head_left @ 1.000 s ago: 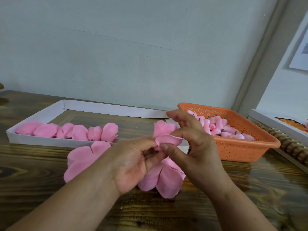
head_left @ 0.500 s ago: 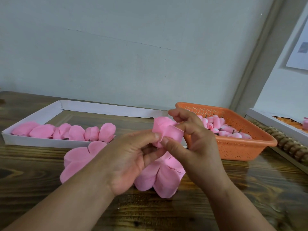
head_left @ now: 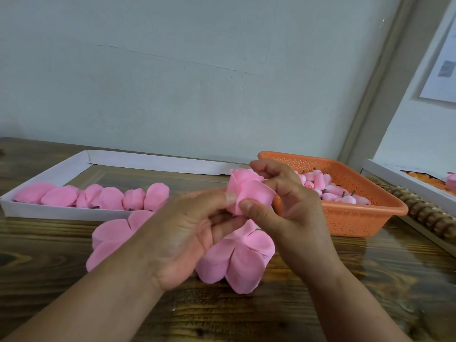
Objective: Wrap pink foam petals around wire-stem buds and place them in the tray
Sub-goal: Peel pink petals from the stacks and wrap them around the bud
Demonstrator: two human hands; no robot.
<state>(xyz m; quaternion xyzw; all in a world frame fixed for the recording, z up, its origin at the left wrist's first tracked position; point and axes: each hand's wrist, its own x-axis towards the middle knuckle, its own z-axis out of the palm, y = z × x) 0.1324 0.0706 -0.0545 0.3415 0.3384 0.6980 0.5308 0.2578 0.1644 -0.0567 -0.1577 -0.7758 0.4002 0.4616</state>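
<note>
A pink foam flower [head_left: 249, 191] is held above the wooden table [head_left: 370, 280] between both hands. My left hand [head_left: 187, 233] pinches its base with thumb and fingers. My right hand [head_left: 286, 211] folds an outer petal over it, thumb and curled fingers pinching the foam. Its wire stem is hidden. Flat pink petal sheets [head_left: 237, 262] lie on the table under my hands, with more petal sheets [head_left: 111, 238] to the left. The white tray [head_left: 49, 213] at the back left holds a row of wrapped flowers [head_left: 108, 197].
An orange perforated basket [head_left: 350, 218] at the right holds several small pink buds [head_left: 330, 191] with dark stems. Farther right stand a white box [head_left: 404, 186] with orange pieces and a brown beaded rail [head_left: 424, 213]. A pale wall rises behind the table.
The outer petal has been folded up and closer round the flower. Both hands have risen slightly and stayed together.
</note>
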